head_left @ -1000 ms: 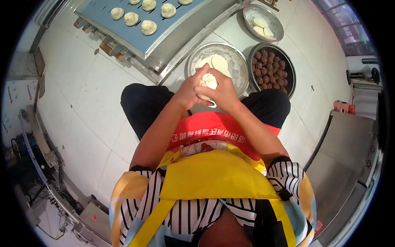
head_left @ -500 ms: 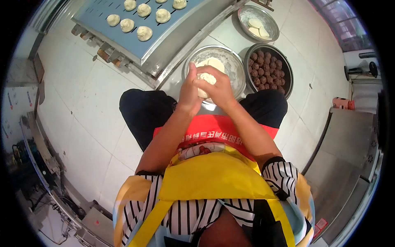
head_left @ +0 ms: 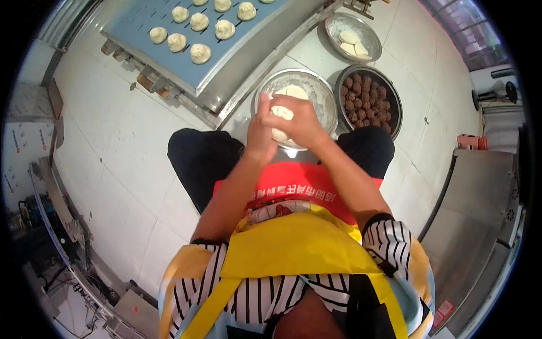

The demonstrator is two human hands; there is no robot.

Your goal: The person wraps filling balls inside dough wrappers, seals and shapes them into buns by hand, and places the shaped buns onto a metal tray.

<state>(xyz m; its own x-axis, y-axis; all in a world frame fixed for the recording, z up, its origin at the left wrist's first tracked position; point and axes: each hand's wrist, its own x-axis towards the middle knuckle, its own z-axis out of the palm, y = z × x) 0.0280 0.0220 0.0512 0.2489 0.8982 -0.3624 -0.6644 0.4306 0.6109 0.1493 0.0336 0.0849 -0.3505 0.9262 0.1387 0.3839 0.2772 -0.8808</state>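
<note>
1. A pale dough bun (head_left: 282, 112), its top gathered into pleats, is gripped between both hands above the near part of a flour-dusted metal bowl.
2. The bun's left side is cupped by the left hand (head_left: 261, 133), held close against it; how the fingers underneath are placed cannot be told.
3. The bun is wrapped from the right by the right hand (head_left: 305, 120), with the thumb laid across its near side below the pleats.
4. Flat dough rounds (head_left: 293, 91) are seen beyond the hands, overlapped inside the metal bowl (head_left: 323, 97).
5. A dark round pan (head_left: 397, 117), heaped with brown balls (head_left: 366, 97), is set just beside that bowl, on the right.
6. More flat dough pieces (head_left: 351, 38) are held in a second metal bowl (head_left: 340, 24), placed on the tiled floor (head_left: 127, 158) beyond the pan.
7. Finished-looking buns (head_left: 224, 30) are spaced in rows on a blue slotted surface (head_left: 178, 69), framed in metal, at the upper left; some are cut off by the view's top edge.
8. A yellow and red apron (head_left: 299, 240) is worn over striped sleeves (head_left: 388, 243) and dark trousers (head_left: 203, 150).
</note>
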